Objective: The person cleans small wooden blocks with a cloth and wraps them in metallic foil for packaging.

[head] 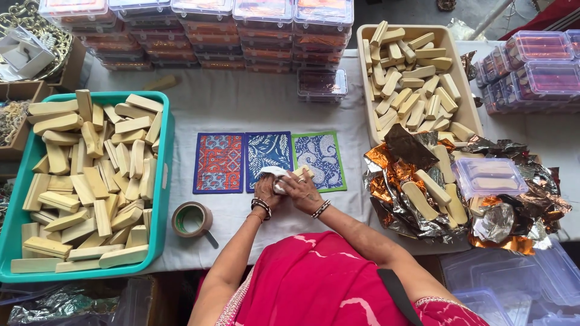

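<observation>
**A:** What have you got in your hands?

**B:** A pale bar [302,171] and a white cloth [275,175]. Your right hand [302,190] is clenched around the bar, whose end pokes out past your fingers. Your left hand [266,188] grips the cloth, bunched up against the bar.

**A:** And where is that, on the table?

**B:** Right in front of you, over the near edge of the middle mat [269,160], the dark blue one with white leaves. You have a red mat [219,163] to its left and a green-edged mat [320,158] to its right, all three side by side on the white tablecloth [241,105].

**A:** What else is near you?

**B:** A tape roll [191,218] lies just left of your left forearm. Further left is a teal crate [163,181] heaped with bars. To your right, crumpled foil [519,211] holds loose bars and a clear lidded box [489,177]. Behind the foil stands a beige tray [362,36] full of bars.

**A:** And at the back?

**B:** Stacks of clear boxes [266,30] run along the far edge, with more at the right [538,66].
</observation>
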